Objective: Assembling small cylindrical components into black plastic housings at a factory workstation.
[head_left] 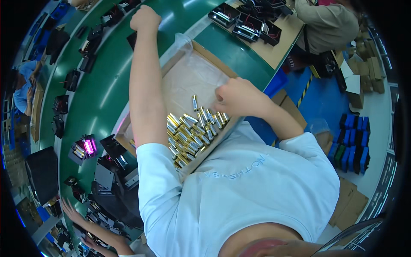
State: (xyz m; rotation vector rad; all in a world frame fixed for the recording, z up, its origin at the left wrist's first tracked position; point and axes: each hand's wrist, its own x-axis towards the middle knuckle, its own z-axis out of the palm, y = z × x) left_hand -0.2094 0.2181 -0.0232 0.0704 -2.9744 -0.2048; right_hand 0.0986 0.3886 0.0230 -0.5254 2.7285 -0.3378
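Observation:
An open cardboard box [214, 60] with a clear plastic liner sits tilted against my front. Many small cylindrical batteries [192, 135], gold and silver, are heaped in its near part, and a single battery [195, 103] is apart from the heap. My right hand [240, 97] is over the box's right side, fingers curled; what they hold, if anything, is hidden. My left arm stretches across the box, and my left hand [146, 19] is closed above the green conveyor at the far side. A black case [132, 40] lies just below that hand, partly behind my forearm.
Black battery cases [60, 104] line the curved green conveyor [115, 81]. More open cases [248, 26] lie on a board at far right, beside a seated person [327, 25]. A pink-lit device [88, 146] and another person's hand [72, 212] are at left. Blue bins [351, 143] stand right.

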